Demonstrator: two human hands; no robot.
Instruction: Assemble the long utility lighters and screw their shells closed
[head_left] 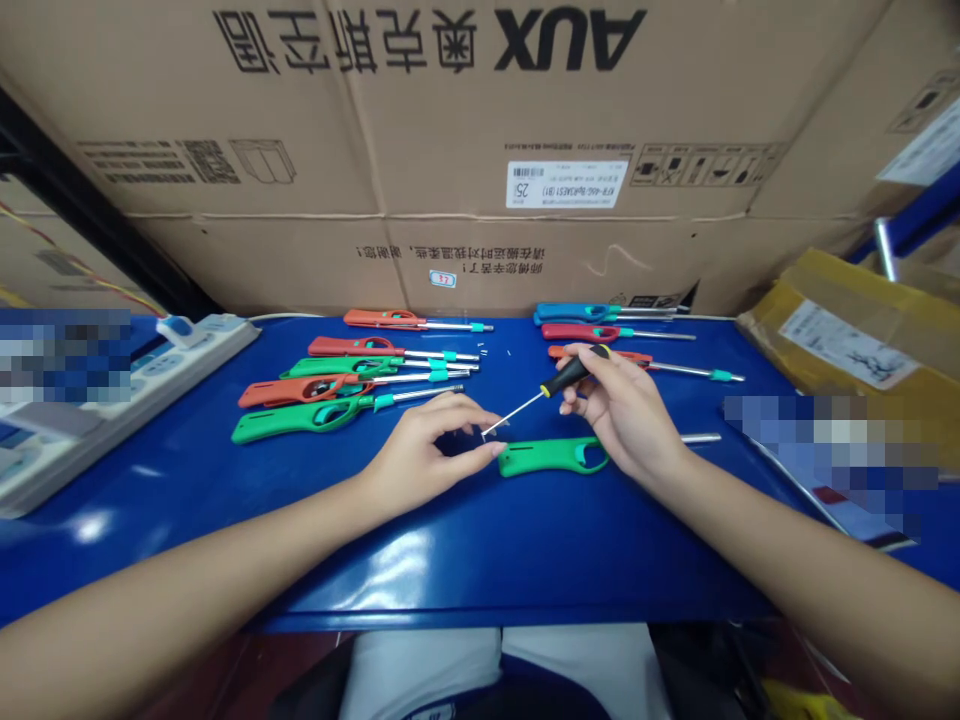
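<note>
My right hand is closed round the black and yellow handle of a screwdriver. Its thin shaft slants down to the left, and the tip lies between the thumb and fingers of my left hand. Those fingers are apart; the thumb tip meets the left end of a green long-necked lighter. That lighter lies on the blue table below the screwdriver, its metal tube partly hidden behind my right hand. Whether something tiny sits at the screwdriver tip I cannot make out.
Several red, orange and green lighters lie to the left; a blue lighter and others lie behind my right hand. A power strip runs along the left. Cardboard walls the back; a taped box stands right.
</note>
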